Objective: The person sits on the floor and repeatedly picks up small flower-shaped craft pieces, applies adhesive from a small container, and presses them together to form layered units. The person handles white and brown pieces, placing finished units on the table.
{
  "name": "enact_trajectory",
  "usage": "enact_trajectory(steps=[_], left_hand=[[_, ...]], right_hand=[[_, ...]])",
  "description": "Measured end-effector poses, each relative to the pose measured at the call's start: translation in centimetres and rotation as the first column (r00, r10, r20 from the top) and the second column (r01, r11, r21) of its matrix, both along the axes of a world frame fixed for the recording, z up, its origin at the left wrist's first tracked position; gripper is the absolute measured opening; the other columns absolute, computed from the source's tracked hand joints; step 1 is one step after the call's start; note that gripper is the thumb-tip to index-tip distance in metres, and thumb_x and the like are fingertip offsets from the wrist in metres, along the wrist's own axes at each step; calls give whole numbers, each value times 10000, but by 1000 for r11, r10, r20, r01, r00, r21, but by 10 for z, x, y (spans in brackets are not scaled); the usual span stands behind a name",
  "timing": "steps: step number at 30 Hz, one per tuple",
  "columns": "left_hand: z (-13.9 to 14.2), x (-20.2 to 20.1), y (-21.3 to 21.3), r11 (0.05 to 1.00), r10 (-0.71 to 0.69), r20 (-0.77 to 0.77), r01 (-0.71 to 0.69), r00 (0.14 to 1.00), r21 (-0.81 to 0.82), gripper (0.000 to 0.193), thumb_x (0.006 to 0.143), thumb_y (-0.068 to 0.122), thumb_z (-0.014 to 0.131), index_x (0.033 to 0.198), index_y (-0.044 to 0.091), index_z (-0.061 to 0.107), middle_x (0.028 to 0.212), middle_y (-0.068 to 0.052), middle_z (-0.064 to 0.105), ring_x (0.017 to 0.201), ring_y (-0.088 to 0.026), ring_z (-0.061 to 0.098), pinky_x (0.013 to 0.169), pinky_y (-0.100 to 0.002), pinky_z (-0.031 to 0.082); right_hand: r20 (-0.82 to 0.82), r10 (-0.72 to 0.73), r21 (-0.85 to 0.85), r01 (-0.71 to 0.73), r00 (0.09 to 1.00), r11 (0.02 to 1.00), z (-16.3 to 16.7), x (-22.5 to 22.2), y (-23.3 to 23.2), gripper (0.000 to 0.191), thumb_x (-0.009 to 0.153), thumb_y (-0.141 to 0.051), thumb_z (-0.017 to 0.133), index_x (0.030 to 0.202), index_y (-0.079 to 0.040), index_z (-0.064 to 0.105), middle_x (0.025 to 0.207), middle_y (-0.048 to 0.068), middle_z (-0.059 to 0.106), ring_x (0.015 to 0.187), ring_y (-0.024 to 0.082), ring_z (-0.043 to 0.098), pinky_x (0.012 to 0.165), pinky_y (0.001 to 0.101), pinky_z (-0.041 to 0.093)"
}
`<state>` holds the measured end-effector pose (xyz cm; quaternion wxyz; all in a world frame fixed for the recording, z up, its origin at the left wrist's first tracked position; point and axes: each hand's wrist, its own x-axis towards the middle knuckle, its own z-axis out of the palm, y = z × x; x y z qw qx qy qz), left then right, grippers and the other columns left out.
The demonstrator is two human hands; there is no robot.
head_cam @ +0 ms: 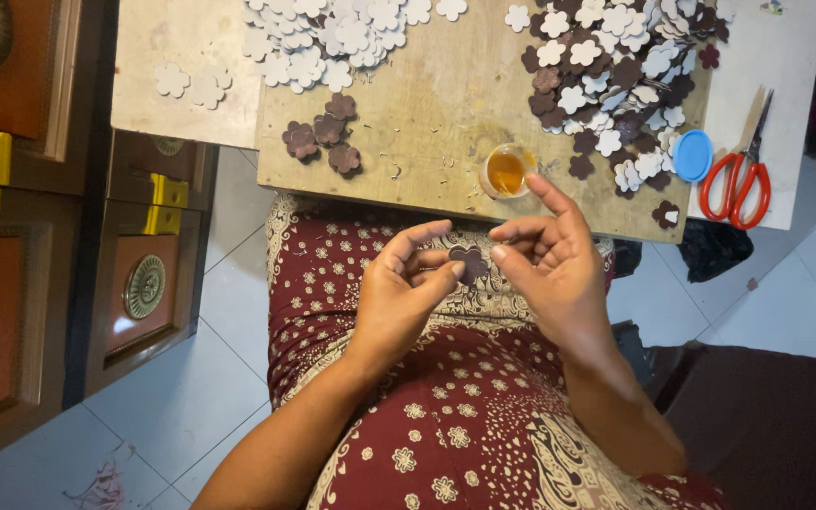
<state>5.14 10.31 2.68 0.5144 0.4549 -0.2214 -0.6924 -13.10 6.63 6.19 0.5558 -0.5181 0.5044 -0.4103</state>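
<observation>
I see my left hand (406,288) and right hand (545,260) meeting over my lap, just below the wooden board (446,104). Both pinch one dark brown flower-shaped cutout (471,262) between thumb and fingertips, and the right forefinger sticks up free. A small cup of amber glue (507,171) sits on the board's near edge, close above the right hand. Red-handled scissors (739,175) lie well apart at right.
</observation>
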Motion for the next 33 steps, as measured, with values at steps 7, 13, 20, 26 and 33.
enact_trajectory(steps=[7, 13, 20, 26, 33], left_hand=[[1, 0, -1, 1000, 10, -26, -10, 1000, 5, 509, 902, -24, 713, 1386, -26, 556, 1031, -86, 711, 906, -92, 705, 780, -204, 572], [-4, -2, -1, 1000, 13, 11, -14, 1000, 3, 506, 891, -24, 720, 1373, -21, 565, 1004, -70, 711, 877, -79, 700, 758, -190, 566], [-8, -8, -1, 1000, 22, 97, -22, 995, -1, 477, 889, -11, 742, 1342, -15, 595, 967, -43, 687, 827, -58, 664, 704, -180, 540], [-4, -9, -1, 999, 36, 111, -34, 993, -23, 475, 882, 4, 753, 1325, -5, 584, 1001, -33, 698, 871, -71, 683, 760, -193, 569], [-12, -7, -5, 998, 21, 115, -14, 993, -63, 542, 896, 18, 759, 1385, -32, 532, 983, -88, 714, 871, -109, 689, 765, -228, 562]], right_hand=[[99, -3, 186, -15, 995, 983, -11, -2, 4, 788, 877, 66, 718, 1571, 3, 351, 1035, 86, 709, 944, 95, 663, 862, 235, 554], [122, -4, 189, -19, 993, 982, -15, 2, 7, 792, 866, 90, 720, 1566, 0, 361, 1004, 65, 694, 926, 89, 662, 856, 230, 556], [92, -12, 172, -4, 996, 985, -18, 3, 7, 781, 874, 93, 713, 1567, -5, 367, 969, 58, 694, 884, 80, 654, 807, 220, 550], [100, 3, 159, -19, 995, 987, -21, 4, 11, 776, 880, 98, 715, 1570, -10, 376, 965, 45, 682, 890, 70, 642, 839, 214, 547], [152, -21, 160, -4, 988, 987, -35, 3, 14, 769, 881, 103, 721, 1564, -3, 385, 977, 39, 672, 894, 66, 627, 840, 213, 531]])
